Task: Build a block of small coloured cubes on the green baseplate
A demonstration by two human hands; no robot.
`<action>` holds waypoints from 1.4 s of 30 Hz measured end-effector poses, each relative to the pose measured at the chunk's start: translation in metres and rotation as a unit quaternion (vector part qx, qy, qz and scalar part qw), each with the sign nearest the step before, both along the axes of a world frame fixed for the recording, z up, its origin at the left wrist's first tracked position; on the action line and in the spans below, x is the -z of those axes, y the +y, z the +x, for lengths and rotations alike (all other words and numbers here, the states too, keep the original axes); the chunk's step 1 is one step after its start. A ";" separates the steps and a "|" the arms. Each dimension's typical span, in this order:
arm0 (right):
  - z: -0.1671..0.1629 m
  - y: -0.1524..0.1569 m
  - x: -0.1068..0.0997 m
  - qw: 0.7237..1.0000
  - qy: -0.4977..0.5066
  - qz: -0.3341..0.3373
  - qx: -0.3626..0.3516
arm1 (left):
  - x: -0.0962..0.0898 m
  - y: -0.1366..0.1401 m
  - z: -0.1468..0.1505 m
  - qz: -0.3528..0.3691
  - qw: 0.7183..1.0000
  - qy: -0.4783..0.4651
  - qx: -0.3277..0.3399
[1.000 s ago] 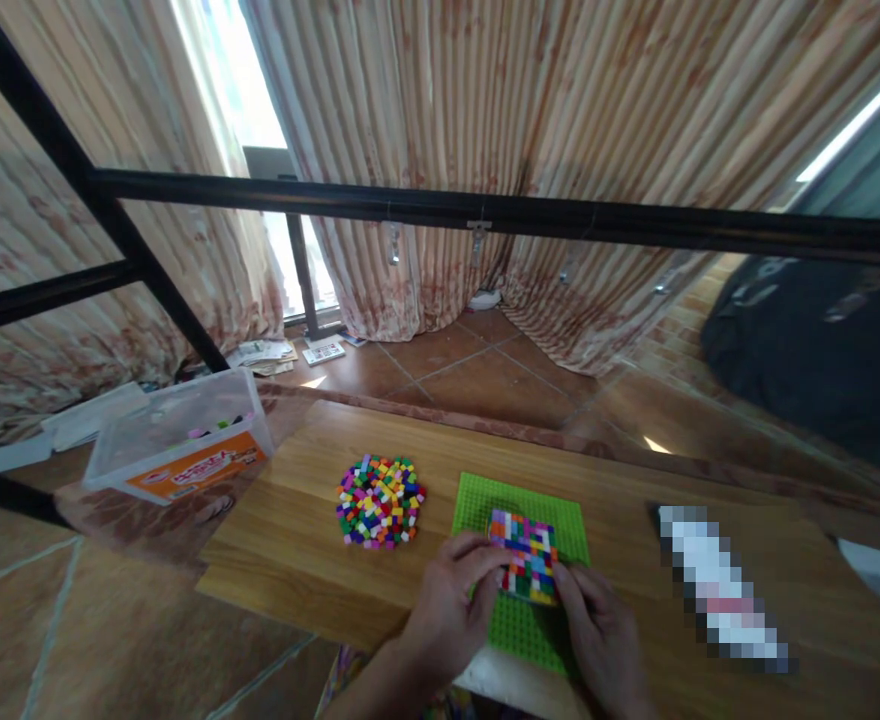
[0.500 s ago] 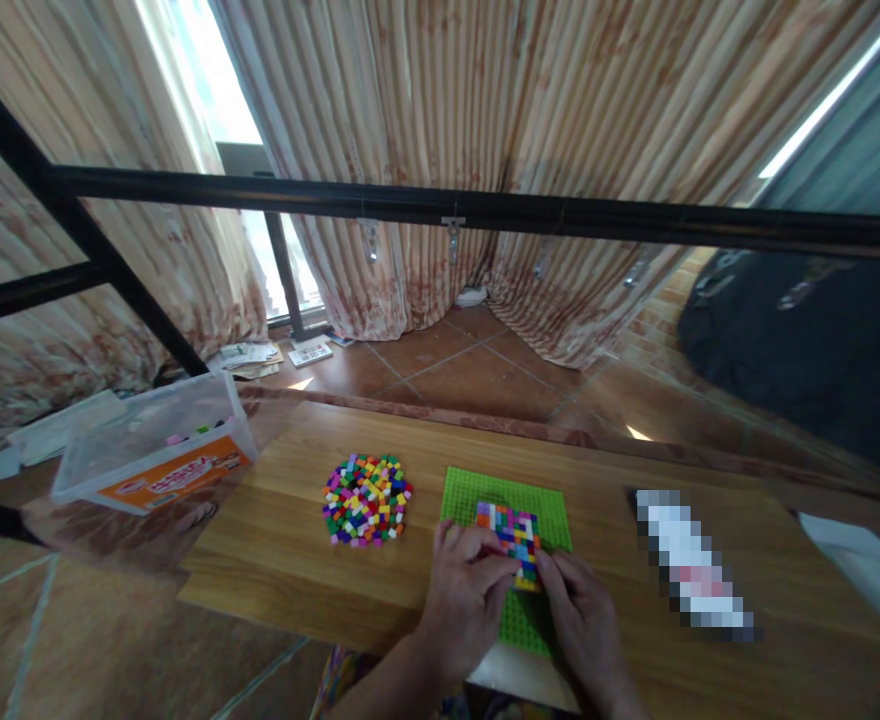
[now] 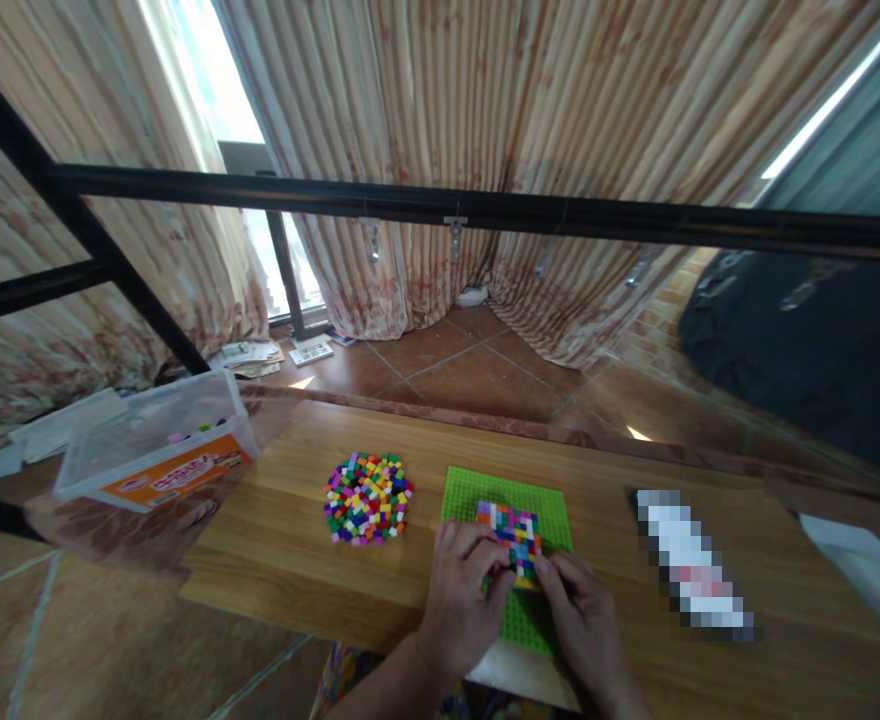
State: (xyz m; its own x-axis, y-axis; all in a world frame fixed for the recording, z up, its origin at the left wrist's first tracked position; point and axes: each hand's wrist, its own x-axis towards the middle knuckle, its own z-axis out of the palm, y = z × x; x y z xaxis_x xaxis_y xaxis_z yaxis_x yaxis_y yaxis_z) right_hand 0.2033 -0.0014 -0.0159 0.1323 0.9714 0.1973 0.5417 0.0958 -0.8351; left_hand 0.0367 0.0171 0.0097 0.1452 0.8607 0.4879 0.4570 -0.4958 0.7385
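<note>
A green studded baseplate (image 3: 552,505) lies on the wooden table. On its middle sits a tight patch of small multicoloured toy bricks (image 3: 521,530), partly covered by my hands. My left hand (image 3: 459,595) is curled over the patch's left and near side. Its thumb and forefinger come together at the near bricks; whatever may be between them is too small to make out. My right hand (image 3: 582,610) rests at the right side, its thumb pressed to the patch's right edge and its other fingers bent. A round heap of loose bricks (image 3: 369,500) lies left of the plate.
A clear plastic bin (image 3: 155,440) with an orange label stands beyond the table's left end, a few bricks inside. At the right of the table (image 3: 275,540) lies a blurred-out flat object (image 3: 691,560). A black metal bar (image 3: 410,200) crosses in front of the curtains.
My left thumb and fingers have drawn back slightly to the left and curled more over the near bricks. My right thumb has shifted only a little; plate and heap stay put.
</note>
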 end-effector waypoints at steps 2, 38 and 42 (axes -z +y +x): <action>0.000 0.000 0.001 1.000 0.004 0.001 0.000 | -0.001 0.001 -0.001 0.015 1.000 0.012 0.005; 0.001 0.004 0.013 1.000 -0.013 0.011 0.024 | 0.017 -0.005 -0.009 0.145 0.982 0.112 0.046; 0.007 0.004 0.018 1.000 -0.025 0.005 0.013 | 0.018 -0.006 -0.008 0.140 0.981 0.130 0.035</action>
State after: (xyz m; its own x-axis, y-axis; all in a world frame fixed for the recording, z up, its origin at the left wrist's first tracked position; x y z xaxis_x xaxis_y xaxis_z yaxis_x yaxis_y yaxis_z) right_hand 0.2099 0.0026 -0.0344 0.1470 0.9659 0.2132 0.5845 0.0891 -0.8065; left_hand 0.0284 0.0114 -0.0084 0.3500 0.6813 0.6429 0.5691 -0.6998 0.4318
